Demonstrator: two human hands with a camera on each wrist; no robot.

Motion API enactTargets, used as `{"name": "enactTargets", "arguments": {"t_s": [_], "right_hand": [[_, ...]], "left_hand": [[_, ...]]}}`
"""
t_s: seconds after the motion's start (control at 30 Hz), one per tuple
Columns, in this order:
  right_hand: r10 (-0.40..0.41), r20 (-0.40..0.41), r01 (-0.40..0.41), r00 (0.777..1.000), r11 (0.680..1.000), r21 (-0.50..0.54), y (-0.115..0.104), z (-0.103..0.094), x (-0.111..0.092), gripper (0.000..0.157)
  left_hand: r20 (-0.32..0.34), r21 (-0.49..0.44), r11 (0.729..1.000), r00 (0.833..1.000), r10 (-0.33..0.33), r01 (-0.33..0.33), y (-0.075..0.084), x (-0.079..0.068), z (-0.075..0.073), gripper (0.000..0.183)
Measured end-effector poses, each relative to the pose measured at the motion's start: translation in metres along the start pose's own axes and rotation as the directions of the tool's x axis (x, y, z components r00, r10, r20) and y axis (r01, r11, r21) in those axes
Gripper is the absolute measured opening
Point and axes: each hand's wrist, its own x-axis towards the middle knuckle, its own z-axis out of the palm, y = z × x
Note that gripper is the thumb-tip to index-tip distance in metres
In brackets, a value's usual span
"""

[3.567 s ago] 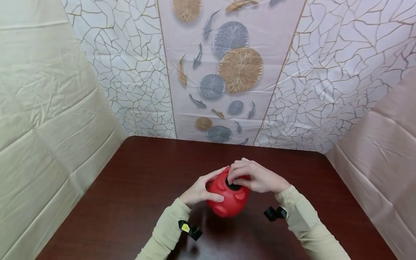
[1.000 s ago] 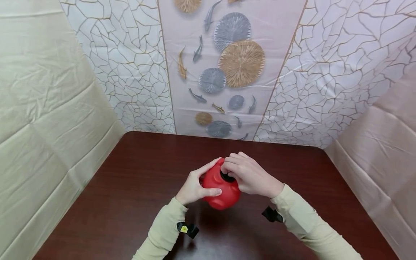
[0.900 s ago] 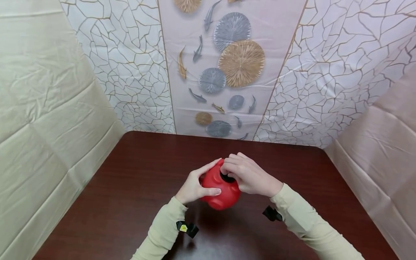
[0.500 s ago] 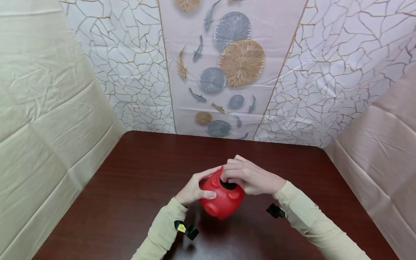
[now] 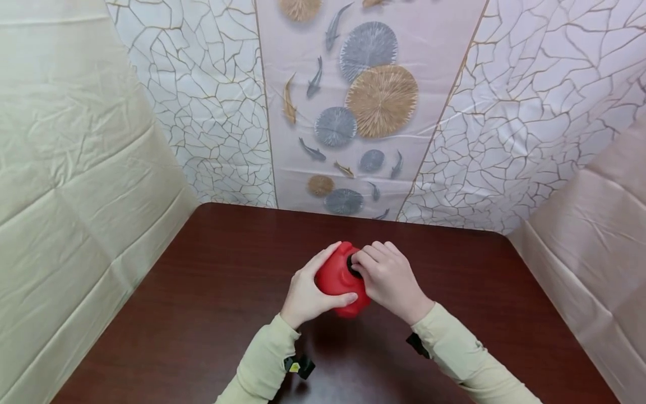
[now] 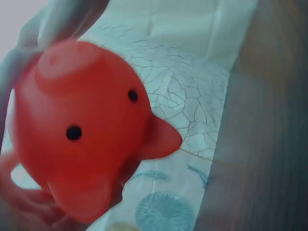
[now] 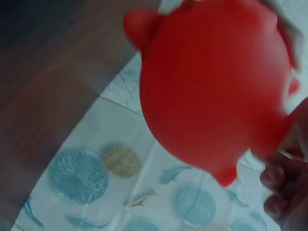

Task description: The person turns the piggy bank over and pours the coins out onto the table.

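Observation:
A red piggy bank (image 5: 335, 275) is held up over the table, tipped so that its belly faces right. My left hand (image 5: 305, 294) grips it from the left, thumb across the near side and fingers along the far side. A round black stopper (image 5: 350, 264) sits in the belly, partly hidden by my right hand (image 5: 391, 280), whose curled fingertips pinch at it. The left wrist view shows the pig's snout (image 6: 70, 60), two black eyes and ears. In the right wrist view the smooth red body (image 7: 211, 86) fills the middle, with stubby feet sticking out.
Below lies a dark brown table (image 5: 242, 264). A patterned cloth backdrop (image 5: 333, 179) with fish and round leaf prints rises at its far edge. Cream cloth walls (image 5: 86, 224) stand on both sides.
The piggy bank has moved up and away from me, turning so its stopper points more to the right. My right hand has rotated with it, fingers still on the stopper.

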Motion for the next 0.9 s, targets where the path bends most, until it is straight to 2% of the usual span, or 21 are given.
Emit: {"name": "enactTargets", "arguments": {"t_s": [0.03,0.1,0.17,0.23,0.4,0.43,0.5,0.57,0.67,0.8,0.9], "right_hand": [[0.043,-0.012,-0.043,0.999,0.999,-0.003,-0.001,0.003,-0.001,0.018],[0.136,-0.019,-0.136,0.991,0.991,0.001,-0.004,0.009,-0.002,0.016],[0.227,-0.033,-0.226,0.973,0.974,0.017,-0.007,0.014,-0.003,0.015],[0.302,-0.046,-0.300,0.952,0.953,0.033,-0.009,0.019,-0.003,0.012],[0.431,-0.054,-0.428,0.901,0.902,0.060,-0.014,0.027,0.001,0.008],[0.454,-0.053,-0.451,0.889,0.890,0.069,-0.013,0.028,0.002,0.007],[0.485,-0.044,-0.480,0.873,0.872,0.090,-0.011,0.026,0.004,0.006],[0.494,-0.032,-0.489,0.869,0.867,0.097,-0.010,0.022,0.004,0.007],[0.484,-0.011,-0.479,0.875,0.869,0.127,-0.011,0.012,0.005,0.015],[0.461,0.006,-0.455,0.888,0.876,0.161,-0.015,0.000,0.007,0.021],[0.410,0.036,-0.410,0.912,0.898,0.157,-0.014,-0.005,0.009,0.020]], "left_hand": [[-0.033,0.088,0.996,0.999,0.006,-0.003,0.002,0.001,0.001,0.083],[-0.084,0.236,0.972,0.996,0.038,-0.017,0.004,0.004,0.002,0.083],[-0.122,0.332,0.942,0.989,0.085,-0.040,0.006,0.006,0.003,0.084],[-0.150,0.400,0.914,0.979,0.141,-0.070,0.006,0.008,0.003,0.085],[-0.196,0.483,0.868,0.951,0.238,-0.118,0.001,0.004,0.006,0.087],[-0.195,0.476,0.871,0.951,0.239,-0.122,0.000,0.003,0.008,0.087],[-0.182,0.438,0.892,0.962,0.204,-0.106,0.000,0.001,0.011,0.087],[-0.162,0.390,0.916,0.973,0.165,-0.090,0.002,0.000,0.013,0.086],[-0.151,0.305,0.951,0.984,0.099,-0.049,0.005,0.002,0.010,0.085],[-0.134,0.253,0.966,0.987,0.092,-0.056,0.007,0.006,0.001,0.083],[-0.120,0.243,0.968,0.989,0.088,-0.057,0.007,0.007,-0.004,0.084]]}}
